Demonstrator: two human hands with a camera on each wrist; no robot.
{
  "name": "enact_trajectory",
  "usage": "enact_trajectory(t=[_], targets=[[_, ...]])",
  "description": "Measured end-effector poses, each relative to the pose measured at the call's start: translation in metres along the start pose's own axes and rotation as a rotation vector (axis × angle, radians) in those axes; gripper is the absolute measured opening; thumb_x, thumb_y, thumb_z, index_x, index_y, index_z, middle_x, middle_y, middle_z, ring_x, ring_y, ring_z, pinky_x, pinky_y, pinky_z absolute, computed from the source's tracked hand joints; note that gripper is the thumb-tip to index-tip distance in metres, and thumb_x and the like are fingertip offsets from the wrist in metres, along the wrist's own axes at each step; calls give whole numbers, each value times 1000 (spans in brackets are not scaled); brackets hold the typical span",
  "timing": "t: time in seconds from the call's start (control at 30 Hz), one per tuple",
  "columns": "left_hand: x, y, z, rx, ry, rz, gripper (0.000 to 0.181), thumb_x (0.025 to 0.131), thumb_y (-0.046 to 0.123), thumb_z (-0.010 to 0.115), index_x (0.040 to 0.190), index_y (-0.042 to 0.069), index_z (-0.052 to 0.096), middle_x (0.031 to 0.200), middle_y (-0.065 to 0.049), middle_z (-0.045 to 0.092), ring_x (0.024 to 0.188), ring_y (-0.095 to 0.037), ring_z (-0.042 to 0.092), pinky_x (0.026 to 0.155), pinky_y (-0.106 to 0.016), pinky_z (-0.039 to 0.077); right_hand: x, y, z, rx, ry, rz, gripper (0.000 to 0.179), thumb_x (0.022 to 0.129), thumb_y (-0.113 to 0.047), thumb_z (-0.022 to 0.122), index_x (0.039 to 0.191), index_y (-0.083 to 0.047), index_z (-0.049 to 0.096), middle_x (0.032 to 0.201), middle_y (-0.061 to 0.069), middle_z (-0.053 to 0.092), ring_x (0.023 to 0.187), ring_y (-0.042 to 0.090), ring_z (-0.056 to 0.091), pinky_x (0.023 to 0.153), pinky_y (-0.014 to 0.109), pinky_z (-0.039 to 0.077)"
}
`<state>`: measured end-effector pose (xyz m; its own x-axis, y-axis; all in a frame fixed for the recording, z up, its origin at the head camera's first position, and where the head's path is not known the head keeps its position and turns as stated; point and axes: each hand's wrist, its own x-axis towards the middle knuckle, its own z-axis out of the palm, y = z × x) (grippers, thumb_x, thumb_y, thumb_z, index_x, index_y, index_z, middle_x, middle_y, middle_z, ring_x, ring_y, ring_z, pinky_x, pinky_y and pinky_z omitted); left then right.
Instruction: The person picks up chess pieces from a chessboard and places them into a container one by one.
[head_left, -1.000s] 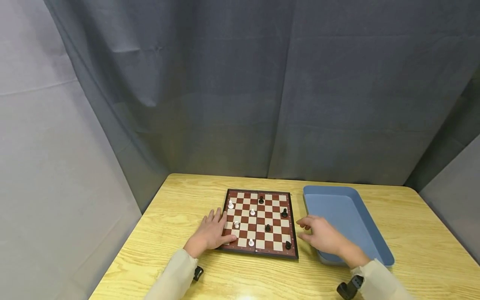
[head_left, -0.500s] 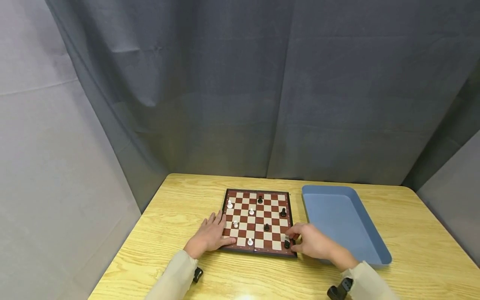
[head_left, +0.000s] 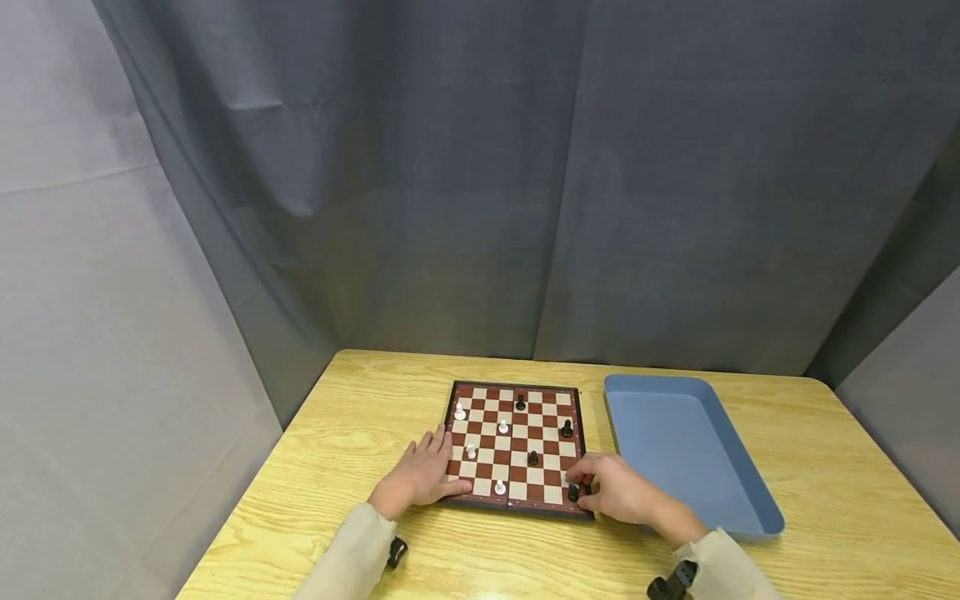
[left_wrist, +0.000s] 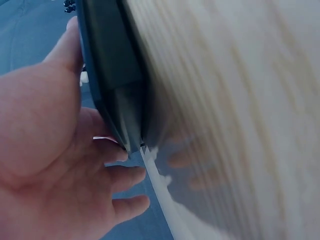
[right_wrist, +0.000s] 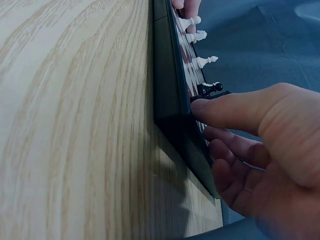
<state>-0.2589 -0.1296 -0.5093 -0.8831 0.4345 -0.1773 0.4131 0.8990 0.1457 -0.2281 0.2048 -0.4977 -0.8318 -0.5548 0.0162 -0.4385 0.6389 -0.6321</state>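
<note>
A red-and-white chessboard with a dark rim lies on the table, bearing several white and black pieces. My left hand rests on its near left corner, fingers straight along the left edge and thumb over the front squares. At the near right corner, my right hand pinches a black chess piece between thumb and fingers. In the right wrist view the thumb hides most of that piece. A white chess piece stands near the front edge, and a black one stands further in.
A blue tray stands right of the board, partly behind the right forearm. The wooden table ends at a grey curtain at the back. Each wrist wears a small black camera.
My right hand has moved left from beside the tray to the board's near right corner, and its fingers have closed around the black chess piece. The left hand stays in place.
</note>
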Motion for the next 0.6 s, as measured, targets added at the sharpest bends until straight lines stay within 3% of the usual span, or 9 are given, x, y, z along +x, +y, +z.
enact_trajectory(t=[0.3, 0.6], targets=[[1, 1, -1, 20, -18, -15, 96, 87, 68, 42, 149, -2, 19, 155, -19, 11, 140, -37, 19, 110, -55, 20, 0, 3, 2, -90, 50, -72, 19, 80, -9, 76, 99, -13, 72, 97, -5, 60, 83, 14, 58, 65, 27, 49], [0, 2, -4, 25, -22, -21, 97, 87, 69, 42, 149, -2, 20, 155, -20, 12, 139, -38, 19, 110, -55, 19, 1, -1, -1, -70, 3, -83, 15, 82, -9, 74, 96, -13, 73, 95, -6, 58, 82, 14, 58, 63, 28, 48]])
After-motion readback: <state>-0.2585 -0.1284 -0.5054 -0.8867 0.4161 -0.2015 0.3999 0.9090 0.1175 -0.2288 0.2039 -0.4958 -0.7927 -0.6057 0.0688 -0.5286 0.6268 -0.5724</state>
